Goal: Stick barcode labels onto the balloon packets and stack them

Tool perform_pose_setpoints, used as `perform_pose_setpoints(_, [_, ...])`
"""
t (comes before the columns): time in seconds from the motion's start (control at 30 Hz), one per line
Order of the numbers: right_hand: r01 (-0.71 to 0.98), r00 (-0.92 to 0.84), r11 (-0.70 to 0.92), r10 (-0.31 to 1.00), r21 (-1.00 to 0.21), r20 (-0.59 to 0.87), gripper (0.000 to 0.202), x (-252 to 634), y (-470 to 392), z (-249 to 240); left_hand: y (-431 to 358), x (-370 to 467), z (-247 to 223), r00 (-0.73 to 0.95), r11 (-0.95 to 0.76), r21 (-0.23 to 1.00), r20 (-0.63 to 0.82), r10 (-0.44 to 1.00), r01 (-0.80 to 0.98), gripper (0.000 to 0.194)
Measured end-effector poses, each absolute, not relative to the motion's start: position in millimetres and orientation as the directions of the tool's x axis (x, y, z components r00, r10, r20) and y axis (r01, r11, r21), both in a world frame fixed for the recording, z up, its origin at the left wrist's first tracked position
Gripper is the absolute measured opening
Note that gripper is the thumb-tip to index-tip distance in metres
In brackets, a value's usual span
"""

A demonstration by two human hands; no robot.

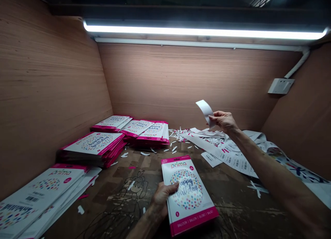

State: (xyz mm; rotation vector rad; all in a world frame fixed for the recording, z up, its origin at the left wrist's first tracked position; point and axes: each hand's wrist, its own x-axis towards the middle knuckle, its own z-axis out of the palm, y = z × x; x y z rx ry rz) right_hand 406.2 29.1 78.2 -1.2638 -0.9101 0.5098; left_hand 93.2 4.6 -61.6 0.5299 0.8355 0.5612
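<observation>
My left hand [161, 199] is closed on the left edge of a white and pink balloon packet [190, 197], thumb lying across its front. The packet reads "prima" and "happy birthday" over a dotted circle, and seems to be one of a small stack. Raised to the right, my right hand [222, 121] pinches a short, curved strip of white paper [204, 108] between thumb and fingers. What is on the strip's other side cannot be seen. Below that hand lie sheets of barcode labels [236, 161].
Piles of similar packets [94, 143] line the left side and back. Paper scraps [174, 149] litter the worktop [144, 163], with thin dark string [129, 194] near the front. Wooden panels [181, 77] enclose the bench under a tube light [204, 31]. A wall socket [281, 86] is at right.
</observation>
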Motion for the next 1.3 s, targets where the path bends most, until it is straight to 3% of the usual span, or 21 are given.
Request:
perform_pose_setpoints(0.3, [0.165,0.571,0.242,0.767,-0.956,0.292,0.052,412.9,10.3,33.5,5.8,92.3,-68.2,0.595,0.755,0.604,-0.517,0.616,-0.257,0.051])
perform_pose_setpoints(0.57, [0.421,0.29,0.064,0.935,-0.905,0.202,0.04,381.0,-23.8,22.7,4.2,93.7,-61.9,0.592,0.731,0.641,-0.503,0.629,-0.233,0.033])
perform_pose_setpoints(0.73, [0.638,0.036,0.057,0.994,-0.768,0.103,0.031,345.7,-39.4,1.8,1.0,97.6,-60.1,0.592,0.726,0.63,-0.483,0.645,-0.277,0.029])
perform_pose_setpoints(0.93, [0.79,-0.053,0.138,0.986,-0.598,0.157,0.017,312.1,-52.4,-39.6,-0.7,97.5,-61.3,0.603,0.742,0.592,-0.479,0.638,-0.314,0.032])
perform_pose_setpoints(1.13, [0.893,-0.353,0.431,0.849,-0.127,0.394,0.022,293.2,-66.2,-53.2,-1.2,97.4,-59.6,0.621,0.743,0.596,-0.467,0.629,-0.304,0.032])
perform_pose_setpoints(1.3, [0.863,-0.414,0.489,0.829,-0.128,0.377,0.023,284.0,-68.1,-52.2,-0.6,97.7,-62.0,0.635,0.748,0.593,-0.461,0.619,-0.299,0.031])
